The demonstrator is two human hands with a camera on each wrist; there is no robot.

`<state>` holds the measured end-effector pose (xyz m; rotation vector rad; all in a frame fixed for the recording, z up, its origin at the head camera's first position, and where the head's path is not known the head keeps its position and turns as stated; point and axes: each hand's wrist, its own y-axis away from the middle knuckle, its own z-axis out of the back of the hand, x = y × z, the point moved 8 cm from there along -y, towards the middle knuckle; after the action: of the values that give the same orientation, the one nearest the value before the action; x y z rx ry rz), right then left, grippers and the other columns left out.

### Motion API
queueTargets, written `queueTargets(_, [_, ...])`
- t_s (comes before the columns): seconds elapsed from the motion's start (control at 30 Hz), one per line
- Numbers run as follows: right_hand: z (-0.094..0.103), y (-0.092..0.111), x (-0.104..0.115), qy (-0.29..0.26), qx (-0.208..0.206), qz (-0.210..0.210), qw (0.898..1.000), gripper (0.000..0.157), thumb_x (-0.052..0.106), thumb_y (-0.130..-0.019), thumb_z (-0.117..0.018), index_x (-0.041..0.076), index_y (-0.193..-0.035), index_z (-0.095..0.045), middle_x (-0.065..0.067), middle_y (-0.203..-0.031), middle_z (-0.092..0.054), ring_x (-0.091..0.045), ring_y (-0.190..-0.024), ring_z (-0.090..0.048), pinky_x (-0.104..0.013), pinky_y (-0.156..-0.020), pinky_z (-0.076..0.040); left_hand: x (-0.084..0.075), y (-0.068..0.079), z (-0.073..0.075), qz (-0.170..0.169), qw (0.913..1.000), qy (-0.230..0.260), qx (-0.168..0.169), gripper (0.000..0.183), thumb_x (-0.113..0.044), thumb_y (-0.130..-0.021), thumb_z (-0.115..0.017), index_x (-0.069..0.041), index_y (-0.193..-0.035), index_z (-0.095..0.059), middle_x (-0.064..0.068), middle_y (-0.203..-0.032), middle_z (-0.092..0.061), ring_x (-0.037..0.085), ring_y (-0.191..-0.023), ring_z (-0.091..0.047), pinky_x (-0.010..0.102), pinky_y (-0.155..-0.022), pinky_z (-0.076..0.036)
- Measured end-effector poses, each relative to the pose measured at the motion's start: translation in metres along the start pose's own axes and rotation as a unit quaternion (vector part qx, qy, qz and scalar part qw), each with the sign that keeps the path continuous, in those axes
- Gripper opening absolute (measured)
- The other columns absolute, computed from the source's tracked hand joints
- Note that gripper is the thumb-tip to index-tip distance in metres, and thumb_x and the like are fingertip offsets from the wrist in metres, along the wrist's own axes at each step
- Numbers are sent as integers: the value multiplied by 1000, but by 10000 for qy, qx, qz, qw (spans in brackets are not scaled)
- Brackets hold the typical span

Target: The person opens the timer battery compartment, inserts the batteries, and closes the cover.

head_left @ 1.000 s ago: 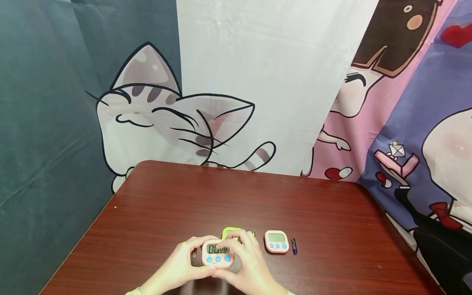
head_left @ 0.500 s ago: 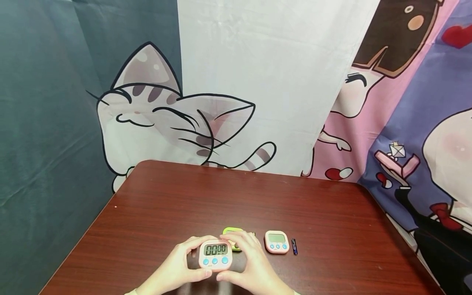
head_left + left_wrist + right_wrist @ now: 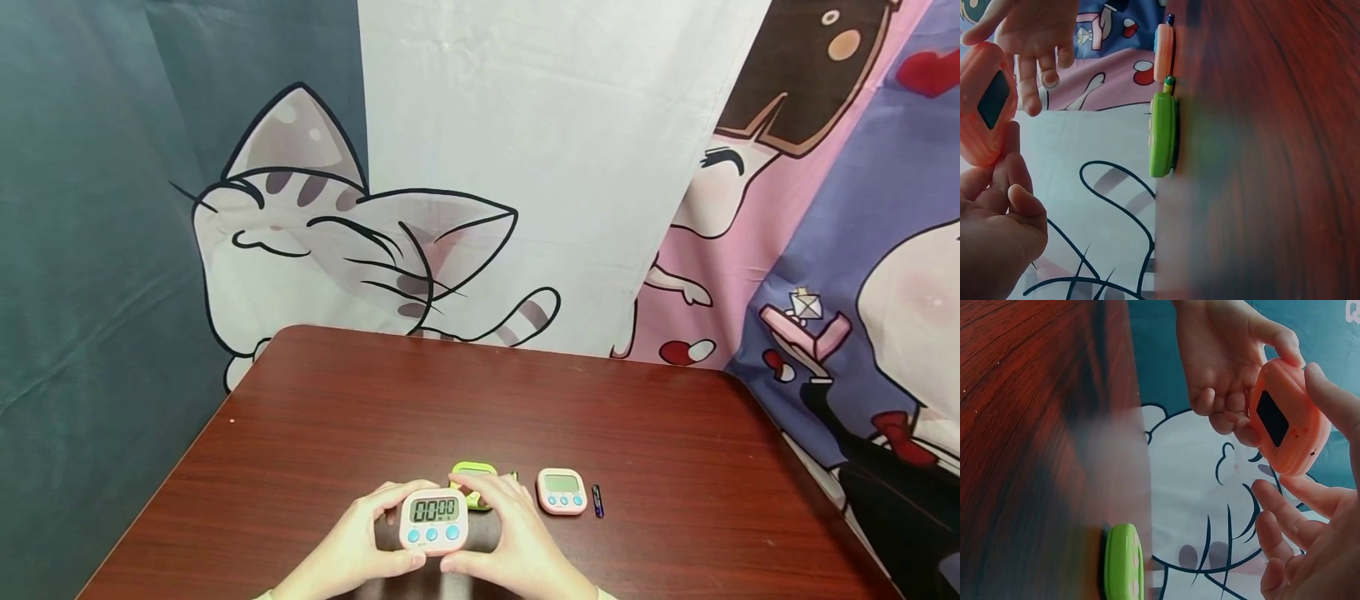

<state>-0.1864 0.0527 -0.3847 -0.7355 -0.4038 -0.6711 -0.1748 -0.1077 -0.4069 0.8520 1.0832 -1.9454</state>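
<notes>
A pink digital timer [image 3: 433,522] with blue buttons reads 00:00 in the head view. My left hand [image 3: 358,533] holds it by its left side, thumb below and fingers above. Around its right side my right hand [image 3: 513,533] is spread, its fingers loosely extended; light contact with the timer's edge cannot be ruled out. A dark rectangle shows on the back of the pink timer [image 3: 1290,419] in the right wrist view. Beyond the right hand lies a green timer [image 3: 472,468], partly hidden by the fingers.
A second pink timer [image 3: 562,492] with a blank display lies on the brown table [image 3: 450,400], with a slim dark-blue battery [image 3: 597,501] to its right. A green-tipped battery [image 3: 1169,85] lies beside the green timer. A cartoon cloth [image 3: 555,167] hangs behind.
The held timer has shifted left and slightly down, its face now unobstructed. The right fingers have come off its display and spread away from it. The timers on the table have not moved.
</notes>
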Motion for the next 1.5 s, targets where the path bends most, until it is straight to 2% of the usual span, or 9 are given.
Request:
queueTargets(0.2, [0, -1, -1, -20, 13, -150, 9999, 74, 49, -70, -79, 30, -134, -48, 16, -115, -58, -7, -99, -55, -67, -91, -31, -1, 0, 2, -116, 9998, -119, -90, 57, -24, -73, -81, -20, -126, -58, -9, -109, -62, 4, -86, -49, 23, -69, -40])
queueTargets(0.37, [-1, -2, 0, -63, -12, -189, 9998, 74, 48, -70, -80, 27, -134, -49, 20, -108, -55, -6, -88, -55, -51, -89, -36, -4, -1, 4, -341, 9991, -178, -190, 58, -22, -72, -82, -20, -125, -59, -8, -110, -63, 4, -85, -50, 23, -66, -40])
queueTargets(0.5, [-2, -3, 1, -147, 4, -254, 9996, 71, 47, -69, -81, 23, -130, -53, 19, -110, -56, -4, -88, -55, -51, -88, -35, -1, -1, 5, -219, 9996, -89, -164, 59, -22, -71, -82, -20, -126, -59, -9, -107, -63, 4, -84, -49, 23, -65, -39])
queueTargets(0.7, [-3, -6, 0, -382, 29, -337, 9987, 70, 46, -67, -82, 22, -126, -53, 19, -107, -56, -8, -89, -56, -33, -85, -36, -1, -1, 7, -205, 9997, -35, -122, 60, -21, -71, -81, -18, -127, -58, -8, -108, -63, 6, -85, -49, 25, -67, -39])
queueTargets(0.83, [-3, -8, 3, -268, -48, -224, 9994, 68, 47, -66, -82, 23, -124, -54, 20, -106, -56, -8, -91, -55, -30, -84, -35, -2, -1, 11, -175, 9998, -23, -126, 62, -20, -71, -81, -19, -128, -57, -7, -108, -62, 7, -84, -47, 26, -66, -38])
queueTargets(0.97, [-4, -11, 5, -76, -92, -92, 9999, 67, 48, -66, -82, 23, -122, -55, 20, -105, -56, -7, -91, -53, -31, -81, -35, 1, 1, 14, -85, 9999, -69, -109, 62, -22, -72, -82, -20, -129, -57, -7, -110, -61, 6, -89, -50, 25, -69, -41])
queueTargets(1.13, [-9, -17, 4, 11, -24, -214, 9998, 64, 45, -65, -84, 28, -120, -55, 22, -103, -56, -4, -89, -52, -39, -79, -32, 6, 1, 19, 88, 9992, -366, -112, 63, -27, -72, -82, -18, -129, -58, -10, -113, -61, 5, -95, -52, 26, -74, -41])
queueTargets(1.37, [-17, -23, 0, 343, -62, -435, 9984, 67, 41, -62, -87, 26, -119, -57, 24, -96, -56, -3, -85, -53, -30, -79, -34, 20, 3, 29, 697, 9953, -640, -184, 70, -32, -71, -83, -26, -135, -53, -15, -107, -56, 3, -98, -51, 32, -85, -40])
queueTargets(1.5, [-23, -27, -4, 621, -109, -409, 9972, 68, 39, -60, -88, 21, -119, -59, 21, -94, -58, -3, -81, -52, -26, -77, -33, 26, 1, 33, 756, 9948, -651, -216, 76, -33, -71, -83, -29, -138, -48, -16, -108, -59, 3, -99, -51, 33, -85, -40])
